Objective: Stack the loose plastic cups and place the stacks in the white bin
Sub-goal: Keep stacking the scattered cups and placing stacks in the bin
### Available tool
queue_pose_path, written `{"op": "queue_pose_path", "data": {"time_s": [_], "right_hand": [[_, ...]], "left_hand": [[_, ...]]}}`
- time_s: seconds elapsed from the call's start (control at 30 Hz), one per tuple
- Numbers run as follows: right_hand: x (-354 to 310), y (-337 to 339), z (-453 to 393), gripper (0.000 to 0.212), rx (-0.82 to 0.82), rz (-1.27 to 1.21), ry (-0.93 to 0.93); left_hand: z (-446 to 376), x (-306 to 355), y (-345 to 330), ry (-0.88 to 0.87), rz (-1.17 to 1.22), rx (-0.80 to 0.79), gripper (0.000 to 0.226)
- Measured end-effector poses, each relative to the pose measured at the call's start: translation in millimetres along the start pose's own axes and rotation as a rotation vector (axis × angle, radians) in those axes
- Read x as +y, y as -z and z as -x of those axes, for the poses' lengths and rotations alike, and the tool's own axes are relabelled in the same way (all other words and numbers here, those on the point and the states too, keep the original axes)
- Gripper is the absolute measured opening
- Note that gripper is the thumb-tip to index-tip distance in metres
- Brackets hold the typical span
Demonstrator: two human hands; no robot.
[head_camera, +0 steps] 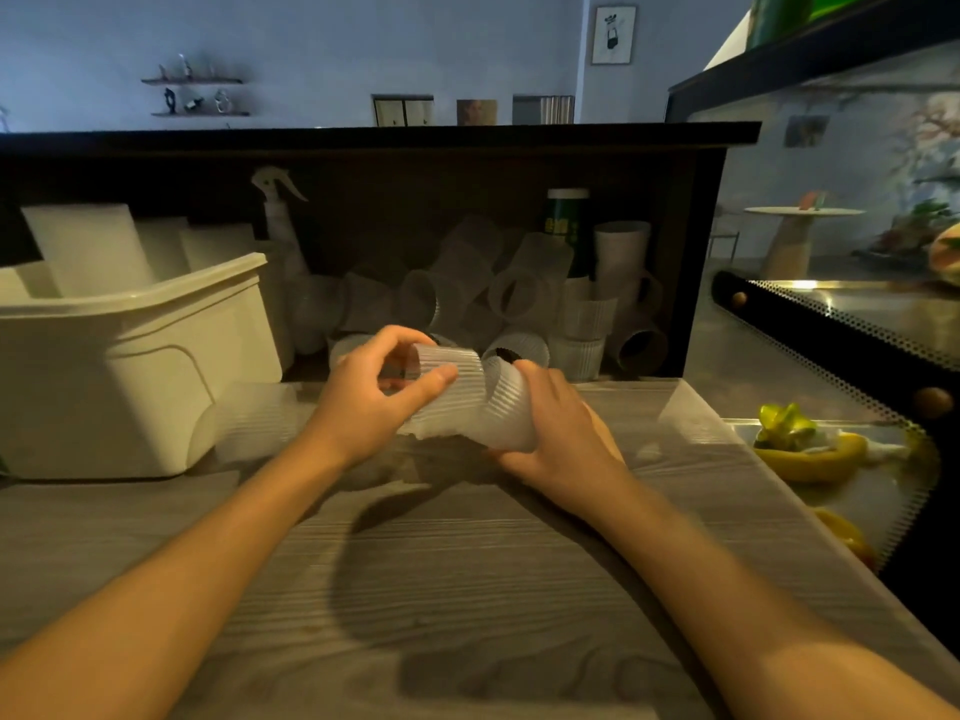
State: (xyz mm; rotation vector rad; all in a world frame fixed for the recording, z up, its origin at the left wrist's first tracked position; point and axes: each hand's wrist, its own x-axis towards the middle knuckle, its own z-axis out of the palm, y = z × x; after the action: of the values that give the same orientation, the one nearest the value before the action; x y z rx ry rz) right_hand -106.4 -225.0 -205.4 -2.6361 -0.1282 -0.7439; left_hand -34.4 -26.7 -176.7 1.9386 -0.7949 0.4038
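Behind hands: loose cups (467,288) overlapping, count unclear.

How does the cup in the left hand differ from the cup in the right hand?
The left hand's cup lies sideways, pinched between thumb and fingers; the right hand's cup is wrapped in the palm, mouth tilted up. The left hand's cup sits higher. Both are ribbed, translucent plastic.

A spray bottle (278,220) and green can (565,220) stand under the dark shelf (363,137).
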Motion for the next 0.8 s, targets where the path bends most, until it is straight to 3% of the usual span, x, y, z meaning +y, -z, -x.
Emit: {"op": "queue_pose_path", "data": {"time_s": [0.17, 0.33, 0.5, 0.8], "right_hand": [[-3.6, -2.6, 2.1, 0.085, -0.076, 0.098, 0.108], [-6.5, -0.1, 2.4, 0.09, -0.084, 0.04, 0.122], [-13.3, -2.7, 4.1, 0.093, -0.087, -0.027, 0.114], [-11.1, 0.2, 3.3, 0.09, -0.065, -0.07, 0.087]], "left_hand": [[8.3, 0.1, -15.0, -0.039, -0.167, -0.087, 0.053], [4.5, 2.8, -13.3, 0.074, -0.001, -0.145, 0.048], [15.2, 14.3, -27.9, 0.193, 0.077, -0.361, 0.083], [31.8, 29.5, 46.7, -0.131, -0.682, -0.214, 0.075]]}}
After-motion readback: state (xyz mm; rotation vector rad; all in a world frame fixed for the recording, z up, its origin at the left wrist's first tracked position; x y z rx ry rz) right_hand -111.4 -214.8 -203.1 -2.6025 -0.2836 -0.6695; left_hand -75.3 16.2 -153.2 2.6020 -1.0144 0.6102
